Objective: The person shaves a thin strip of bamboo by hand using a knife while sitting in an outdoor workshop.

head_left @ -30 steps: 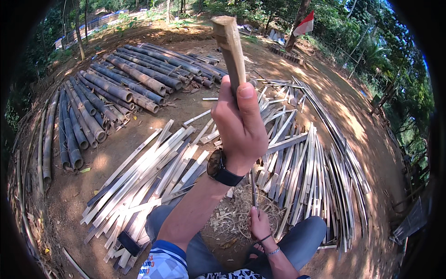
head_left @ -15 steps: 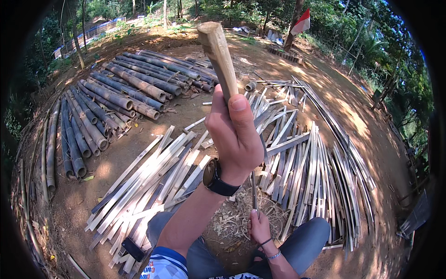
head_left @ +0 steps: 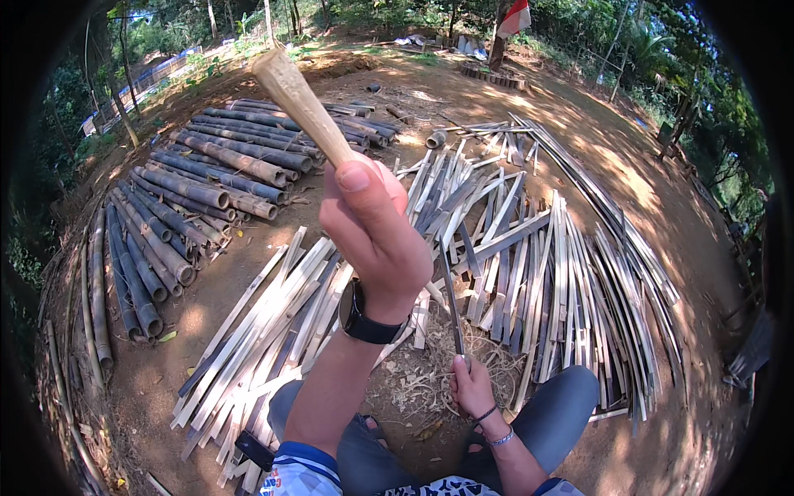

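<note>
Pale wooden stick: clasped in the closed left hand, apparently raised for viewing. Slim dark blade: gripped by the closed right hand, pointed outward, probably for safety.

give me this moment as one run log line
left hand: holding up pale stick | right hand: holding long thin tool | front: shavings between piles of pale strips | far left: bamboo poles

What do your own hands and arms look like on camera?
Both are ungloved. Left hand: round dark watch, black strap; short sleeve, white and pale grey, blue-trimmed, with lettering. Right hand: dark bracelet plus a lighter patterned band at the wrist.
</note>
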Demonstrator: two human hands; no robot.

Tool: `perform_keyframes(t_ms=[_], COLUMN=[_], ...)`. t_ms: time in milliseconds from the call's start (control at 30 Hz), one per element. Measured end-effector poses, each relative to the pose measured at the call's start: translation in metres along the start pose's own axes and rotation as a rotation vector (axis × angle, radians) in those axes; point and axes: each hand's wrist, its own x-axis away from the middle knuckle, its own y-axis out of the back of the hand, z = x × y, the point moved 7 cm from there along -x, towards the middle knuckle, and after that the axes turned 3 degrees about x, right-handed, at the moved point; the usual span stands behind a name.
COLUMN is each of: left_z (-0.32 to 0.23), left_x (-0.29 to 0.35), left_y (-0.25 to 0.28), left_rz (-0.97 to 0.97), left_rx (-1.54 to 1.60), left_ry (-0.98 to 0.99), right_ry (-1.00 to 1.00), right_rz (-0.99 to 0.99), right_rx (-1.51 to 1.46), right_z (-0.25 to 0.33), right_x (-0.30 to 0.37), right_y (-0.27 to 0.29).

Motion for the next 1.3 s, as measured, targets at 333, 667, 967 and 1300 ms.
perform_keyframes(t_ms=[333, 667, 967, 1300], left_z=[0.006, 0.003, 0.001, -0.003], left_x=[0.000, 0.002, -0.003, 0.003], left_y=[-0.004, -0.008, 0.002, -0.006], left_rz=[-0.019, -0.022, -0.051, -0.030], left_rx=[0.040, 0.018, 0.025, 0.040], left_ry=[0.069, 0.128, 0.071, 0.083], right_ry=[0.059, 0.293, 0.150, -0.068], right_rz=[-0.166, -0.143, 0.004, -0.145], right_rx=[0.276, 0.199, 0.127, 0.251], right_z=[-0.055, 0.030, 0.039, -0.079], right_x=[-0.019, 0.010, 0.004, -0.017], right_y=[0.007, 0.009, 0.004, 0.004])
